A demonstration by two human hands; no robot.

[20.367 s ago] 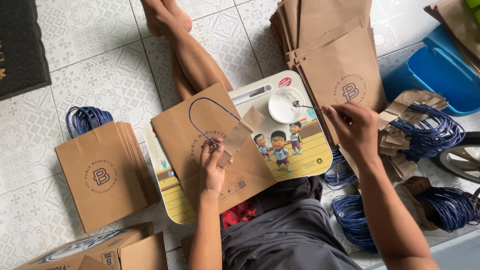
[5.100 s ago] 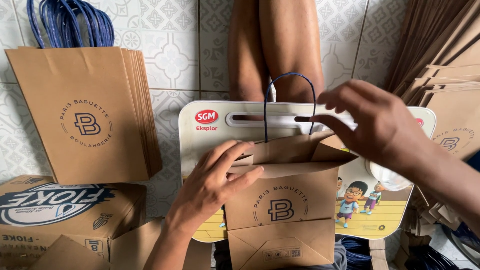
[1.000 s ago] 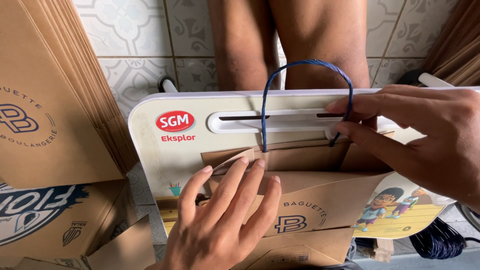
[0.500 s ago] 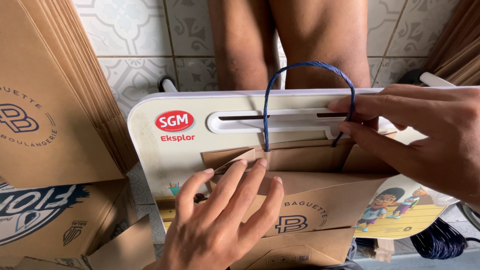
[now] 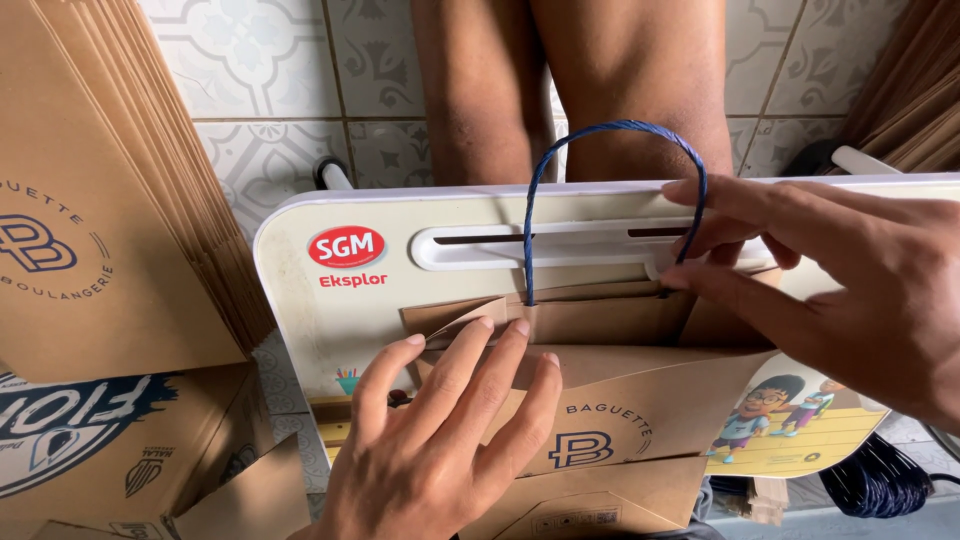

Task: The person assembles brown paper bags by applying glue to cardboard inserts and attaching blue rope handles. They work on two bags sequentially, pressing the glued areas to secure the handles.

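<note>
Left hand (image 5: 440,440) atop paper bag (image 5: 620,420)

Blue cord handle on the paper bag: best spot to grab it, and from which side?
Grip the blue cord handle at the top of its arch, coming from above the paper bag. The loop stands clear of the lap desk there. Its right leg is already in the right hand and the left hand presses the bag flat.
</note>
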